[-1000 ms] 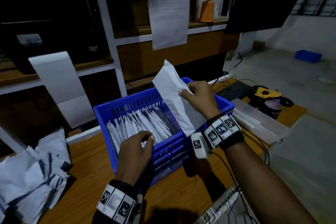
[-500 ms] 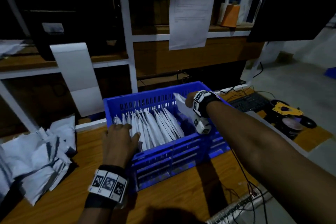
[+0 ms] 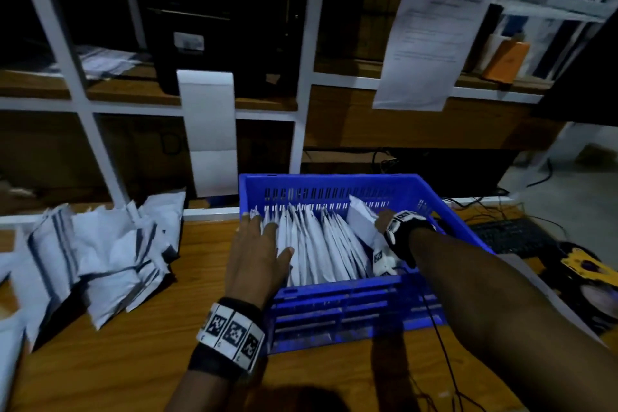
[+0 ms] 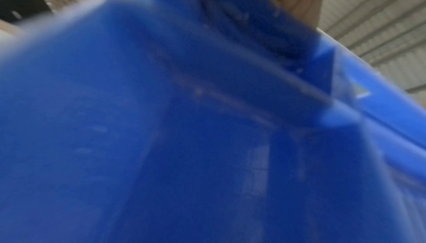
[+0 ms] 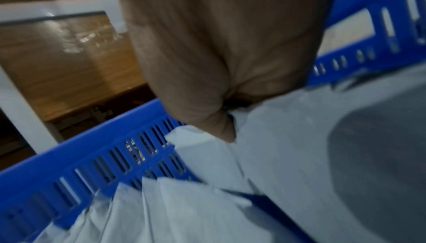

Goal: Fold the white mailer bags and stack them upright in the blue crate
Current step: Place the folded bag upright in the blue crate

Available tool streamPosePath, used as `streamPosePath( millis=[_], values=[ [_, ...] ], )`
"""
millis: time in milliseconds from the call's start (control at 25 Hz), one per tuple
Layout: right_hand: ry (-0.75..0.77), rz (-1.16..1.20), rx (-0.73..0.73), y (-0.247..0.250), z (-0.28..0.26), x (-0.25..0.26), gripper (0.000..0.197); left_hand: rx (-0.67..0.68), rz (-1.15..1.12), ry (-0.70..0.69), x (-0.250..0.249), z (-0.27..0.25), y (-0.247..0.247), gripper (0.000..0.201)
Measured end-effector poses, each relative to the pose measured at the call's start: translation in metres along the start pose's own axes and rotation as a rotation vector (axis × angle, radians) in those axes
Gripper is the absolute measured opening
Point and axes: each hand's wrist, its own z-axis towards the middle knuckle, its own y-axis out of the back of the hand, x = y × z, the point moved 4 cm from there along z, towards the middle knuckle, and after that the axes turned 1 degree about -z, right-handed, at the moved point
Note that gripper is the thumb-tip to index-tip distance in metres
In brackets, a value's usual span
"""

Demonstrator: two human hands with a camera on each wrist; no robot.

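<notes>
A blue crate (image 3: 351, 308) stands on the wooden table and holds a row of folded white mailer bags (image 3: 314, 244) standing on edge. My right hand (image 3: 381, 224) reaches into the crate's right end and grips one folded white bag (image 3: 359, 217), which leans against the row; the right wrist view shows the hand (image 5: 221, 64) pinching that bag (image 5: 288, 146) inside the crate (image 5: 69, 170). My left hand (image 3: 257, 254) lies flat with straight fingers on the left end of the row. The left wrist view shows only the blurred blue crate wall (image 4: 184, 119).
A heap of unfolded white mailer bags (image 3: 100, 254) lies on the table to the left. Shelving (image 3: 83, 104) with a hanging paper sheet (image 3: 431, 43) rises behind the crate. A keyboard (image 3: 511, 237), cables and a yellow object (image 3: 588, 264) sit to the right.
My right hand brought the folded bag down from above the crate into its right end. My left hand stayed on the left end of the row. The camera turned left.
</notes>
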Motion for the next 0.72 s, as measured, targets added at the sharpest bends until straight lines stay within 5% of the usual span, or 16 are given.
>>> streamPosePath(
  millis=[80, 280, 400, 560, 720],
  values=[
    [-0.024, -0.047, 0.072, -0.013, -0.008, 0.011, 0.060, 0.003, -0.025, 0.020, 0.003, 0.001, -0.002, 0.060],
    [0.145, 0.123, 0.312, -0.032, -0.029, 0.039, 0.054, 0.020, -0.117, 0.046, 0.010, 0.004, -0.003, 0.062],
    [0.014, 0.584, 0.389, -0.068, 0.010, 0.014, 0.089, 0.027, -0.109, 0.048, 0.011, 0.004, -0.005, 0.063],
    [0.059, 0.958, 0.418, -0.053, -0.023, 0.032, 0.075, 0.028, -0.134, 0.049, 0.014, 0.006, -0.005, 0.062],
    [0.039, 0.948, 0.394, -0.077, 0.019, 0.016, 0.116, 0.028, -0.148, 0.041, 0.014, 0.008, -0.007, 0.059]
  ],
)
